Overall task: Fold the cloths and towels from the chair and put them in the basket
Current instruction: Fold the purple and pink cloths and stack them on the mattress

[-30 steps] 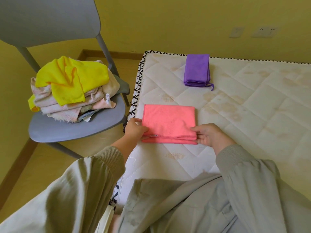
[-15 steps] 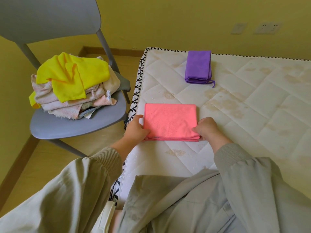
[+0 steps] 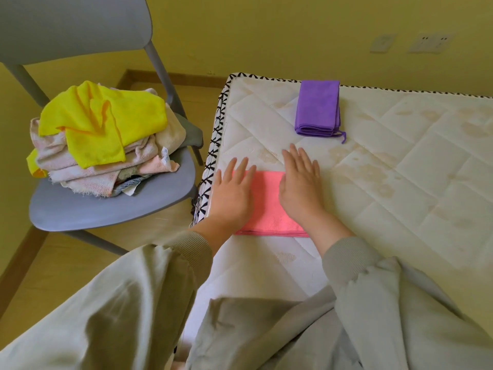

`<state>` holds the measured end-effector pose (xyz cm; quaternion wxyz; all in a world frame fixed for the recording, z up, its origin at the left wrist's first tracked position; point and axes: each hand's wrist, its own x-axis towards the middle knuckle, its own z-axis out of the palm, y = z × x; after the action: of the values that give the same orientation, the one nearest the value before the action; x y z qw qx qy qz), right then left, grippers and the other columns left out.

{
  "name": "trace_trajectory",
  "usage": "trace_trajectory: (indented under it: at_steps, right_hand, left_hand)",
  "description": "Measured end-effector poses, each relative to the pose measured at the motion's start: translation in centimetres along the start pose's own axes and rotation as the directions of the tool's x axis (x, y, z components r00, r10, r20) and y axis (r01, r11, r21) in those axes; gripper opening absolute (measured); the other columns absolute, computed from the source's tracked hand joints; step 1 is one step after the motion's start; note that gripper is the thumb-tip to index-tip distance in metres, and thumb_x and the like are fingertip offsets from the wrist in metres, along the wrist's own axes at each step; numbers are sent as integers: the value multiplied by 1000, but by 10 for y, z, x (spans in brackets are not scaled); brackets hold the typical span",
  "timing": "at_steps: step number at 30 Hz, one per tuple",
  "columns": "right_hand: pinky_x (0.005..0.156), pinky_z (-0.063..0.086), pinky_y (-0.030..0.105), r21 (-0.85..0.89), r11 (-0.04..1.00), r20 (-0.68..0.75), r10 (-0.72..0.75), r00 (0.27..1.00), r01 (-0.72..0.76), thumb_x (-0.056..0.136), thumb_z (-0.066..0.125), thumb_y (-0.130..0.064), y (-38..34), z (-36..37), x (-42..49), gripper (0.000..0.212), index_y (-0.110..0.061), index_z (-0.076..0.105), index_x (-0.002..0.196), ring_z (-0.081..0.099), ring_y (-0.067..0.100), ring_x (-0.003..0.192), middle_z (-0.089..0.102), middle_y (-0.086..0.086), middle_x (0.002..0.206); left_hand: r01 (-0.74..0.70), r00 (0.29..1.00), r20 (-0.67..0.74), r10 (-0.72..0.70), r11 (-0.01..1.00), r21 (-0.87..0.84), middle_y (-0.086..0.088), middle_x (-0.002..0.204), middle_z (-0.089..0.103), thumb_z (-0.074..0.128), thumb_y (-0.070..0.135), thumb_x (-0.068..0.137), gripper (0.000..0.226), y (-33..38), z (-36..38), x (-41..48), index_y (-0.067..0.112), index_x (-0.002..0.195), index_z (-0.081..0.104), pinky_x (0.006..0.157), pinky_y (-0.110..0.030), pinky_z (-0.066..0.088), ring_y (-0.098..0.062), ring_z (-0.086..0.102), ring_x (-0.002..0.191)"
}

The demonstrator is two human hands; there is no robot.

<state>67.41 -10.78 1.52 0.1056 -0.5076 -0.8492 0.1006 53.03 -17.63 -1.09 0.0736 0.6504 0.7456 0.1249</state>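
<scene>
On the folded pink cloth (image 3: pixel 266 206), near the left edge of the mattress (image 3: pixel 400 182), with fingers (image 3: pixel 294 158) of left hand (image 3: pixel 232 196) and right hand (image 3: pixel 298 193) straight, flat, gripping nothing: press evenly, sweep palms outward to the edges, square the corners. Then on to the heap (image 3: pixel 106 140) on the chair (image 3: pixel 106 209); basket not in view.

Plain yellow painted wall (image 3: pixel 266 36) with two pale socket plates (image 3: pixel 429 43), light wooden floor (image 3: pixel 61 263) edged by brown skirting (image 3: pixel 173 75), white quilted stained mattress (image 3: pixel 400 182) beside grey plastic chair (image 3: pixel 106 206)
</scene>
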Motion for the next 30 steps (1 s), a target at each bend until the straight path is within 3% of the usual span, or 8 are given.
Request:
trace_trajectory:
  at_steps: [3,7,13,22,25,27,29,30]
  right_hand:
    - [117,2,46,-102,994,128,-16,992,29,97,25,-28,11,33,-8,56,-17,18,151,5,18,147,11,0,160]
    - [116,1,48,-211,978,152,26,988,6,87,4,-44,22,55,-18,70,-20,23,150,13,17,146,20,0,158]
    - [116,1,49,-180,972,139,180,974,-154,98,17,-43,39,57,-22,58,-26,5,152,-3,13,147,1,-5,160]
    - [118,0,45,-148,954,190,286,939,-261,98,14,-49,53,47,-27,60,-29,-2,152,-3,16,147,-3,0,160]
    - [116,11,42,-142,945,125,312,942,-294,97,25,-51,48,40,-25,65,-21,7,152,11,20,145,12,4,159]
    - [107,27,39,-99,927,41,366,930,-361,92,42,-49,43,31,-21,66,-11,27,145,33,26,133,36,10,146]
    - [91,41,37,85,859,75,499,863,-504,87,55,-41,41,21,-15,55,-4,45,126,52,31,110,54,14,124]
    - [80,45,35,190,783,163,570,805,-593,86,58,-37,39,16,-13,49,-3,48,118,56,31,96,59,15,115]
  left_hand:
    - [-49,993,110,43,997,59,-3,160,11,18,28,96,57,5,16,10,16,152,17,116,-48,1,-27,0,147]
    - [-65,985,165,44,990,128,3,161,6,-4,48,82,76,-3,37,7,23,153,11,116,-48,-4,-22,0,148]
    - [-25,990,141,12,996,87,1,160,8,3,53,86,74,-10,40,4,22,153,13,116,-49,1,-21,1,148]
    - [88,973,201,-109,990,109,-2,160,-11,-7,63,82,85,-22,33,-4,14,152,-8,118,-41,-3,-18,-11,147]
    - [134,974,180,-139,990,40,-6,160,-6,16,62,94,81,-21,26,-5,10,151,-6,119,-37,1,-19,-4,147]
    - [215,972,119,-205,973,-84,-11,158,14,41,52,94,81,-20,20,-8,6,151,6,117,-37,12,-25,14,145]
    - [334,943,75,-326,910,-245,-14,140,42,59,42,88,69,-18,14,-12,8,141,32,108,-42,32,-30,37,130]
    - [385,919,64,-388,855,-346,-11,120,54,63,35,84,48,-17,10,-13,16,124,47,96,-43,42,-30,47,116]
